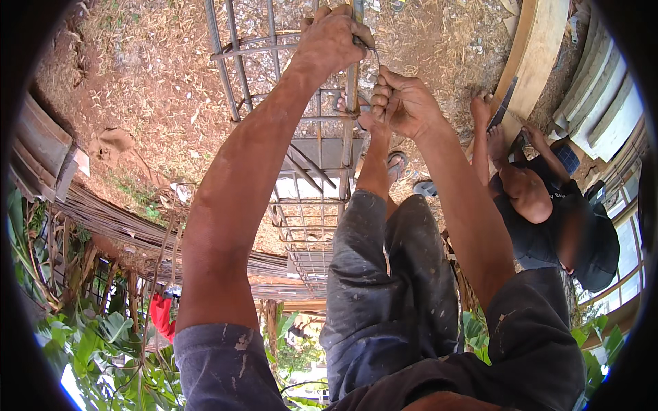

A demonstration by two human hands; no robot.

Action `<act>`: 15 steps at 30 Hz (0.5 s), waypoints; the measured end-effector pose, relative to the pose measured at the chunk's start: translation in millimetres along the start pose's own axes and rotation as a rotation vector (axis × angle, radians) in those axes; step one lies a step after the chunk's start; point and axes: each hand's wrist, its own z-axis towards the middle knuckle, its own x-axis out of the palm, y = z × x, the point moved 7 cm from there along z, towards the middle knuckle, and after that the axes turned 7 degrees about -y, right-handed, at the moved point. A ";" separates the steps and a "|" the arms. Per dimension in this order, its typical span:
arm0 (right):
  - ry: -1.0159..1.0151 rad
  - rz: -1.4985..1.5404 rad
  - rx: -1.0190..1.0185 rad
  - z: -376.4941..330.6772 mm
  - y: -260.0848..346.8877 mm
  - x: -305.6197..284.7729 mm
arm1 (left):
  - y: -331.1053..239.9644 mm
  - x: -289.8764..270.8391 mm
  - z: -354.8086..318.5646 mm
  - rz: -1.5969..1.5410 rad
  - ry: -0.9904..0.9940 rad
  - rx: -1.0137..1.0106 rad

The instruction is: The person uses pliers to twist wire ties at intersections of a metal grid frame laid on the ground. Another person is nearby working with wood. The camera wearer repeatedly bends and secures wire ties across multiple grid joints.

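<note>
Thin grey wire [378,60] at the frame's upper centre runs into the pinched fingertips of the right hand [404,106]; the left hand [330,38] curls above, and whether its bent fingers grip wire or steel I cannot tell. Beneath, crosswise rings already span the long brown steel-rod cage [347,147], but the wire, free between the hands, looks not yet fully wound. At right is a dark-clothed person [538,212].
</note>
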 end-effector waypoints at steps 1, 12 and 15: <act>0.038 0.010 0.013 -14.2 -1.7 10.5 | 1.8 -2.3 -2.6 0.005 -0.091 0.032; -0.289 -0.586 -0.027 -57.9 -83.3 -71.4 | 53.0 -33.2 -234.3 -0.258 -0.849 -1.064; -0.086 -1.284 -0.416 -62.2 -129.0 -52.0 | 55.2 23.0 -257.9 -0.280 -0.538 -1.132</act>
